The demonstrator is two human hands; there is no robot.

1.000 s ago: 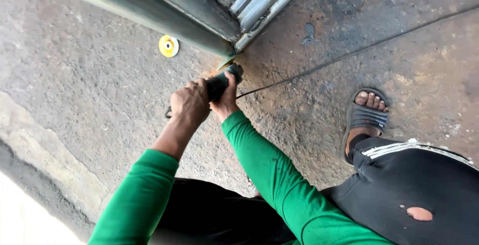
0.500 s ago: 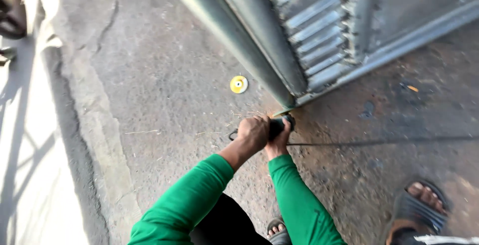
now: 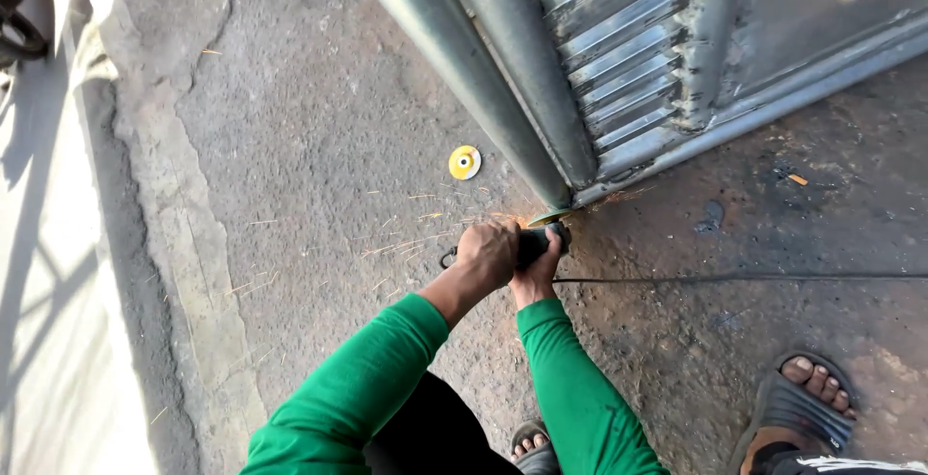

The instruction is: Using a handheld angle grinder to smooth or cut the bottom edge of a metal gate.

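Note:
Both my hands grip a dark angle grinder low over the concrete. My left hand wraps its body. My right hand holds it from below and behind. The grinder's disc meets the bottom corner of a grey metal gate frame, and orange sparks spray to the left over the ground. My sleeves are green. The grinder's black cable runs off to the right.
A yellow round disc lies on the concrete left of the gate. Louvred metal slats fill the gate above. My sandalled feet rest at the lower right. A raised concrete kerb runs down the left.
The view has swung, so the gate looks more upright and nearer. Sparks now fly left from the grinder. Both hands keep their grip on it.

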